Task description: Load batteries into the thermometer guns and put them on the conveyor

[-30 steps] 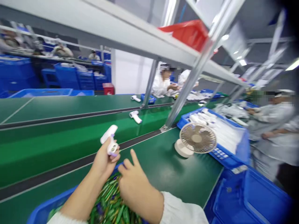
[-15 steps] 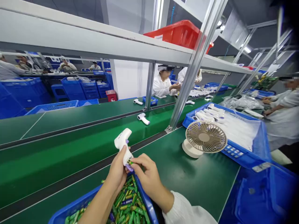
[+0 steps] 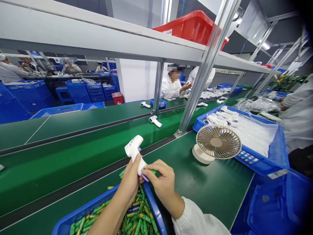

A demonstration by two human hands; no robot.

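Observation:
My left hand is closed round the handle of a white infrared thermometer, its head tilted up and to the left. Purple marks show on the thermometer's back, and a purple flap hangs open at the handle's bottom end. At that end, my right hand pinches a green battery, part of it hidden by the fingers. How far the battery is inside the handle, I cannot tell. Below both hands stands a blue bin full of loose green batteries, partly covered by my left forearm.
A beige fan stands to the right, before a blue crate of thermometers. Another thermometer lies on the green conveyor belt. A metal post and a shelf with a red bin rise ahead. Co-workers sit beyond.
The thermometer has turned slightly in my left hand, showing its purple marks. A battery end now sticks out beyond my right fingers. Another white object enters at the belt's left edge.

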